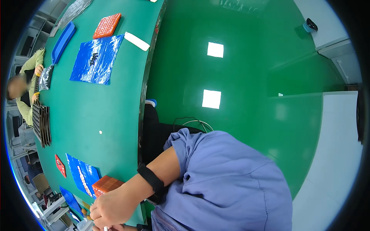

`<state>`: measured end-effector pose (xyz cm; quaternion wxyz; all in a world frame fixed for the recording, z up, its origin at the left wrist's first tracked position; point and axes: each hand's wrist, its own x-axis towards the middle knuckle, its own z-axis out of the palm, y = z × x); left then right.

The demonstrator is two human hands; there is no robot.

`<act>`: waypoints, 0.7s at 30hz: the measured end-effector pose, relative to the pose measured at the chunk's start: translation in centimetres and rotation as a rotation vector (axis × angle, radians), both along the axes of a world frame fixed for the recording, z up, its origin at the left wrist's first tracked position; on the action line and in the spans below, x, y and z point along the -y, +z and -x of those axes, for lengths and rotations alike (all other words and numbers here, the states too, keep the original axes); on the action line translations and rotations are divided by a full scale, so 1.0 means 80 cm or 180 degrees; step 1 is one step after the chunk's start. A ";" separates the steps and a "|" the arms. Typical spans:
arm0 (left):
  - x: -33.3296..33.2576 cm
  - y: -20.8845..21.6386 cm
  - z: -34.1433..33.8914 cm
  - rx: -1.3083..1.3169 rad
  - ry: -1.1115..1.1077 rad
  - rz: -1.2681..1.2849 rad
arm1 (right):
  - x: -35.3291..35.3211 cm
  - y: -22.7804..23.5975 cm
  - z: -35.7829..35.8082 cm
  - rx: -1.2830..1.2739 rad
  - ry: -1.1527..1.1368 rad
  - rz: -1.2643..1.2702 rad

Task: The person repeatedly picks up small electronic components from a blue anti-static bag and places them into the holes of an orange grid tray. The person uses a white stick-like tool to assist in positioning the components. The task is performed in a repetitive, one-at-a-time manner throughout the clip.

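Observation:
My right hand (pixel 111 208), with a black band on its wrist, is at the lower left over the green table (pixel 104 115). Its fingers are curled closed; whatever they grip is mostly hidden. A small white piece (pixel 105 228) shows just below them at the picture's lower edge. Only a sliver of my left hand (pixel 117 228) appears there, close under the right one, its fingers cut off from view. Right beside my right hand stands an orange-brown stack of trays (pixel 107 184). Behind it lies a blue plastic sheet (pixel 83 173) with white print.
A red tray (pixel 60 165) and dark stacked trays (pixel 44 125) lie farther across. Opposite, a co-worker (pixel 29 84) handles things near a clear bag (pixel 46 77). Up the table are a blue tray (pixel 63 41), a blue sheet (pixel 83 65) bearing black bits, and an orange tray (pixel 107 25).

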<state>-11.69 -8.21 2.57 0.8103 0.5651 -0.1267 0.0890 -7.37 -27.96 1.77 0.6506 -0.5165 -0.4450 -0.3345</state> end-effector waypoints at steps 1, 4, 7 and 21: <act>-0.001 -0.001 -0.002 -0.0006 -0.0015 0.0003 | -0.002 0.000 0.003 -0.0042 -0.0271 -0.0075; -0.005 -0.006 -0.005 -0.0019 -0.0051 0.0036 | -0.003 -0.002 0.002 -0.0066 -0.0186 0.0333; -0.012 -0.010 -0.003 -0.0031 -0.0088 0.0103 | 0.009 -0.006 0.006 -0.0271 0.0110 0.1005; 0.002 0.030 -0.054 0.0136 -0.1073 0.0510 | 0.022 0.069 -0.065 -0.0886 0.0617 0.1388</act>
